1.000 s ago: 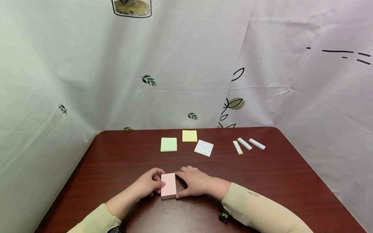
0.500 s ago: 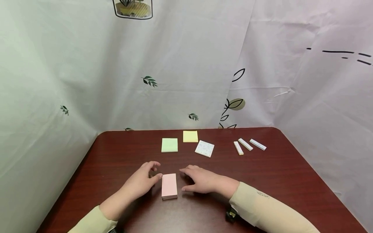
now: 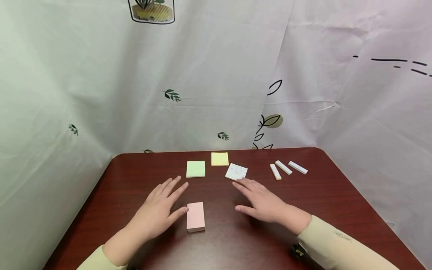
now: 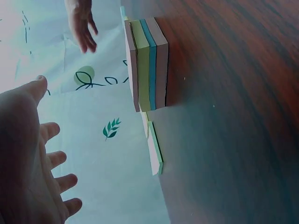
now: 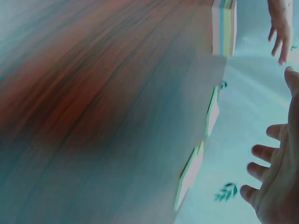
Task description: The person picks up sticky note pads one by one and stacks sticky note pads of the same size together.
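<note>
A stack of rectangular sticky note pads (image 3: 195, 216), pink on top, stands on the table in front of the person. From the side, in the left wrist view, the stack (image 4: 148, 65) shows pink, yellow, blue and pink layers, edges lined up. To its left my left hand (image 3: 155, 208) is spread, fingers straight, thumb tip overlapping the stack's left edge in the head view; the left wrist view shows a gap between hand and stack. My right hand (image 3: 263, 202) is spread too, well right of the stack and holding nothing, its fingertips overlapping the patterned square pad (image 3: 236, 171).
Farther back lie a green square pad (image 3: 195, 169) and a yellow square pad (image 3: 219, 158). Several narrow white strips, such as this white strip (image 3: 298, 167), lie at the back right. The dark red table (image 3: 135, 180) ends at a white printed curtain (image 3: 195, 75).
Both hands have let go of the pad stack and drawn apart, the left to the left, the right to the right. Their fingers have straightened. The stack has stayed in place.
</note>
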Demonstrator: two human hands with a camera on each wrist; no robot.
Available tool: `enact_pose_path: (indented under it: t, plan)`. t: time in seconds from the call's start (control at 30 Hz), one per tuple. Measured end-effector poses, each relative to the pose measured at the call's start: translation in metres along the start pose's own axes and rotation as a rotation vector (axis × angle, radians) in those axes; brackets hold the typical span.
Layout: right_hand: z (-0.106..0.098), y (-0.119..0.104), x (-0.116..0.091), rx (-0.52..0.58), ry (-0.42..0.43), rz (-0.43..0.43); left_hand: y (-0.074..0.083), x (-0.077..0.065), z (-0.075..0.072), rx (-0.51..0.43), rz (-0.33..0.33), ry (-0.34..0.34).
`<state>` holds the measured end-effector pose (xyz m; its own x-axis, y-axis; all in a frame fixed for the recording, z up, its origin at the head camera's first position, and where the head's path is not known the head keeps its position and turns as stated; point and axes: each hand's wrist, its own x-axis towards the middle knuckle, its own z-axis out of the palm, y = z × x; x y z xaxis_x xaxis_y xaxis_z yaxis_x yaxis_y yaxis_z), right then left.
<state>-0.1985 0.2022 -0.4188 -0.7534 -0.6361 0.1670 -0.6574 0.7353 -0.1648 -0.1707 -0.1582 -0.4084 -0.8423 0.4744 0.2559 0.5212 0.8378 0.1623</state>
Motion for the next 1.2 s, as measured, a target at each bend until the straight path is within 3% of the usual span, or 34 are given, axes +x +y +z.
enact_pose_path:
  t: [0.3,0.67,0.93,1.2]
  plan:
    - [-0.009,0.015,-0.027,-0.089,0.046,0.008,0.001,-0.005,0.000,0.041,-0.004,-0.008]
    - [-0.008,0.015,-0.027,-0.095,0.051,0.000,0.004,-0.008,0.003,0.044,-0.009,-0.008]
    - [-0.002,0.021,-0.008,-0.006,0.015,0.060,0.005,-0.013,0.006,0.061,-0.013,0.001]
    - [0.003,0.032,0.034,0.119,0.015,0.277,0.007,-0.017,0.007,0.065,-0.021,-0.003]
